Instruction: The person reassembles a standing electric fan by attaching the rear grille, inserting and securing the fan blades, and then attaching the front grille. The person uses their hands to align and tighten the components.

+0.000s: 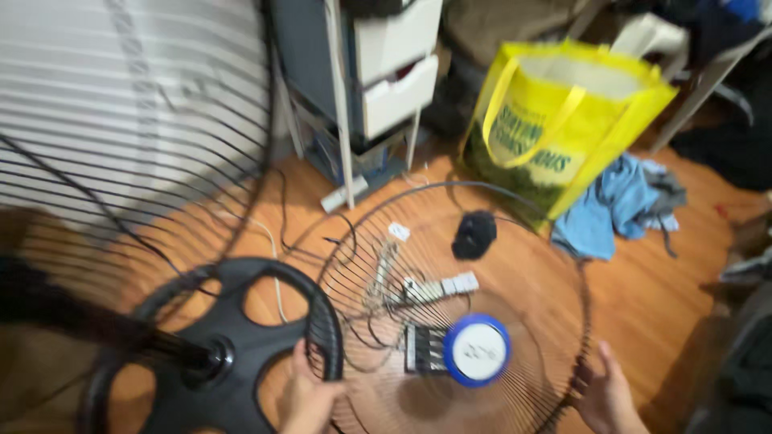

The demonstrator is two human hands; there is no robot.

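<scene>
I hold a round black wire fan grille (547,241) flat over the wooden floor; a blue and white cap (476,350) sits at its centre. My left hand (308,398) grips its left rim, right beside the fan's round black base (241,321). My right hand (607,398) holds the right rim, fingers spread along the wire. A second wire grille (121,161), blurred and close to the camera, fills the left of the view, with the fan's black pole (96,325) running down to the base.
Seen through the grille, a white power strip (441,287), tangled cables (378,281) and a small black object (474,234) lie on the floor. A yellow shopping bag (563,120), blue cloth (615,205) and a white drawer unit (394,68) stand behind.
</scene>
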